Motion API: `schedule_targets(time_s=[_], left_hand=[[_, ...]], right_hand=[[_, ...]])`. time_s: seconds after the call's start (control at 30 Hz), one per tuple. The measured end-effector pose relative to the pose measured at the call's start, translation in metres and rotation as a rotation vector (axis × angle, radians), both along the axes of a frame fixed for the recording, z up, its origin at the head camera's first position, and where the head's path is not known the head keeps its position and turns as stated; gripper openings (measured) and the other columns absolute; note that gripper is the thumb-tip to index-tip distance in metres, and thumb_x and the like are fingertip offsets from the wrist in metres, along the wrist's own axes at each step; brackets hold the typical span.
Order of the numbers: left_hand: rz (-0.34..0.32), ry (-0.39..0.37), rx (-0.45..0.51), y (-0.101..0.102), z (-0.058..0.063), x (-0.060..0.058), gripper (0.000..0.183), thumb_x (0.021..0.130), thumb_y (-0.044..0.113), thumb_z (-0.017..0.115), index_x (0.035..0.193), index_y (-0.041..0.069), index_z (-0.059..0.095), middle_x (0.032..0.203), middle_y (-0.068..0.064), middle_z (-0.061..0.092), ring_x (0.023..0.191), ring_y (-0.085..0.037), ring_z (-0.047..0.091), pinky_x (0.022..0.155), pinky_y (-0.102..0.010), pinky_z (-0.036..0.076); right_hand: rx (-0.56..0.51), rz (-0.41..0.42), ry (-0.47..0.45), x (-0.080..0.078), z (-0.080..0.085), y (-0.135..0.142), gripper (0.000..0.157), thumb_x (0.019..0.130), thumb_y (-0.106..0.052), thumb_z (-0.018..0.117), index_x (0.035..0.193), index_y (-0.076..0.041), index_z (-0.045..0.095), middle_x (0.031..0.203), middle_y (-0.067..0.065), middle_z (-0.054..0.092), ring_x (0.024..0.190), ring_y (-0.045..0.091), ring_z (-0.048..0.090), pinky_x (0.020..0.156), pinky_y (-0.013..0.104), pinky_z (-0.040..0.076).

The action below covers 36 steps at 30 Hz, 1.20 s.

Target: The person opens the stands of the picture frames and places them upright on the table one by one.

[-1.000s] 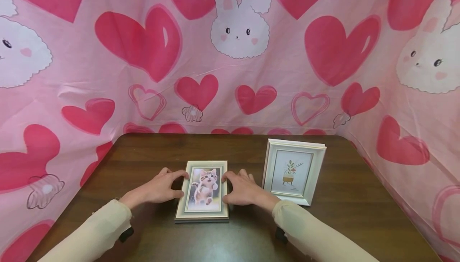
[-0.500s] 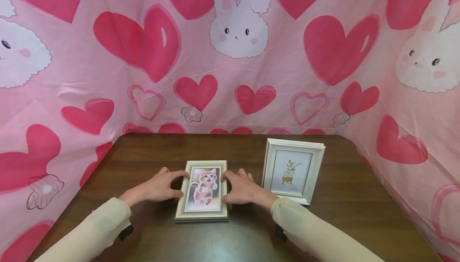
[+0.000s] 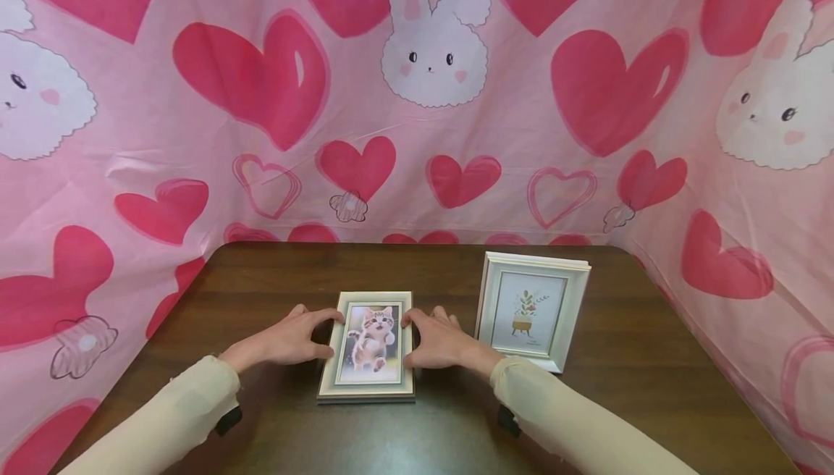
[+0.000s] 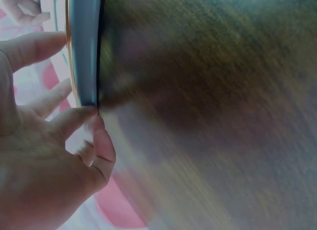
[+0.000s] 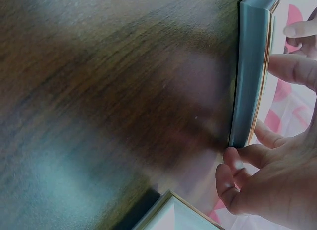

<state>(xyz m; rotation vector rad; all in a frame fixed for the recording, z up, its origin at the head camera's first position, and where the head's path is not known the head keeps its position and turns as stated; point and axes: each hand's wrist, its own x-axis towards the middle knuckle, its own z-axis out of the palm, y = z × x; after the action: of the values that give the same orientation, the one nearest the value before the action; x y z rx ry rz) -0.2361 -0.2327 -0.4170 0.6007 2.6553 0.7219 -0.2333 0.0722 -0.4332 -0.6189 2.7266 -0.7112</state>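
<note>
A cream picture frame (image 3: 365, 391) with a kitten picture (image 3: 374, 352) lies face up on the wooden table. My left hand (image 3: 289, 341) grips its left edge, thumb near the front and index finger toward the far end. On the opposite edge my right hand (image 3: 439, 342) holds it the same way. From the left wrist, the frame's grey side (image 4: 85, 46) shows against the table, with fingertips of the left hand (image 4: 39, 155) touching it. The right wrist view has the right hand's (image 5: 277, 175) fingers at the other grey side (image 5: 250, 76).
A second white frame (image 3: 569, 316) with a potted-plant picture (image 3: 526, 312) stands upright, leaning back, behind the right forearm. Its corner (image 5: 171, 202) enters the right wrist view. Pink cloth (image 3: 365, 116) with hearts and rabbits surrounds the brown table (image 3: 404, 439).
</note>
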Motion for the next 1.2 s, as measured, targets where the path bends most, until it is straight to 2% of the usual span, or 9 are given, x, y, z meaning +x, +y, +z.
schedule_targets(time_s=[0.67,1.2], left_hand=[[-0.005,0.007,-0.003,0.0008,-0.0018,-0.0031,0.063,0.083,0.031,0.086,0.139,0.018,0.061,0.127,-0.009,0.064,0.103,-0.026,0.043,0.079,-0.043,0.042],[0.000,0.017,-0.003,0.0013,-0.0025,-0.0024,0.065,0.082,0.031,0.088,0.140,0.018,0.062,0.126,-0.007,0.065,0.100,-0.025,0.043,0.079,-0.042,0.042]], right_hand=[[-0.017,-0.013,-0.037,0.0007,0.0011,0.0024,0.062,0.075,-0.038,0.084,0.129,-0.018,0.060,0.113,0.005,0.064,0.104,0.025,0.043,0.087,0.044,0.036],[-0.017,-0.013,-0.018,0.0011,0.0012,0.0013,0.062,0.074,-0.036,0.086,0.128,-0.017,0.061,0.117,0.006,0.067,0.101,0.025,0.044,0.086,0.044,0.036]])
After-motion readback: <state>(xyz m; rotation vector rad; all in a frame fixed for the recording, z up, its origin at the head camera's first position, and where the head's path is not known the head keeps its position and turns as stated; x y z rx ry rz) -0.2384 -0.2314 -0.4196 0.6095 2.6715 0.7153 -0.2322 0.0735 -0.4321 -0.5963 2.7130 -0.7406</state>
